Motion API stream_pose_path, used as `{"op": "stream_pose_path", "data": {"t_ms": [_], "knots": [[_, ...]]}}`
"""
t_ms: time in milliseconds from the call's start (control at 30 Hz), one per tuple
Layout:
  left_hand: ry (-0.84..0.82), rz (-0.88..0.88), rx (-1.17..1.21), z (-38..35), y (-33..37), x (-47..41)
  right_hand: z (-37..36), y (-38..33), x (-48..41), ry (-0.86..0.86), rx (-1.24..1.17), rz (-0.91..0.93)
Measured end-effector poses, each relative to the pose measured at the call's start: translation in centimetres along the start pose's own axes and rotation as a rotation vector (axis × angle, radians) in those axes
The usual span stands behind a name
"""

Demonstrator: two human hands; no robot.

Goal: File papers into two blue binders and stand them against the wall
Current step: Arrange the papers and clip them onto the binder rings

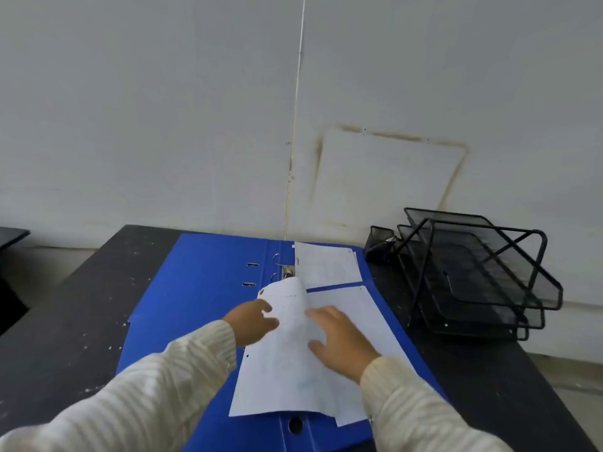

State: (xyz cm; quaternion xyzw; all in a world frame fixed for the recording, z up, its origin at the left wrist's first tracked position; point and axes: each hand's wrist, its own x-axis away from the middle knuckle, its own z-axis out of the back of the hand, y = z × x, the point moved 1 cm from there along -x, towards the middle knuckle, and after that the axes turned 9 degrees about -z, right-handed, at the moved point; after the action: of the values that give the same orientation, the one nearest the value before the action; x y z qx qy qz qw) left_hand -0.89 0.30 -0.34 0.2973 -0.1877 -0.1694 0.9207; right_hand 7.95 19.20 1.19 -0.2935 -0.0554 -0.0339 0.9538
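— Nearest the camera?
— Two cream ribbed sleeves (137,396), reaching forward over a black speckled desk (65,321).
— And the hands?
— Left hand (253,322) pinching the curled left edge of a white sheet (280,363), fingers closed on the paper. Right hand (342,340) resting flat on the same sheet, fingers spread, gripping nothing.
— Where are the binders?
— Lying open and flat on the desk, not standing. Far blue binder (202,275) spread near the wall (163,125), metal rings (280,265) at its spine, punched papers (326,265) on its right half. Near blue binder (261,432) closer in, overlapping the far one, spine hole (295,425) visible below the sheet. More loose pages (359,308) under the right hand.
— Anything else?
— Black mesh letter tray (483,275), three tiers, on the desk's right side by the wall, just beside the binders.
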Motion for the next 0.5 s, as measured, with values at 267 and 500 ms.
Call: {"op": "stream_pose_path", "data": {"t_ms": [267,500], "knots": [[-0.132,0.341,0.335,-5.2,-4.5,2.4,-8.7,2.4,2.6,-0.197,0.544,0.107],[0.047,0.485,0.607,-6.8,-5.8,2.5,-9.7,2.4,2.9,0.034,0.411,0.096]]}}
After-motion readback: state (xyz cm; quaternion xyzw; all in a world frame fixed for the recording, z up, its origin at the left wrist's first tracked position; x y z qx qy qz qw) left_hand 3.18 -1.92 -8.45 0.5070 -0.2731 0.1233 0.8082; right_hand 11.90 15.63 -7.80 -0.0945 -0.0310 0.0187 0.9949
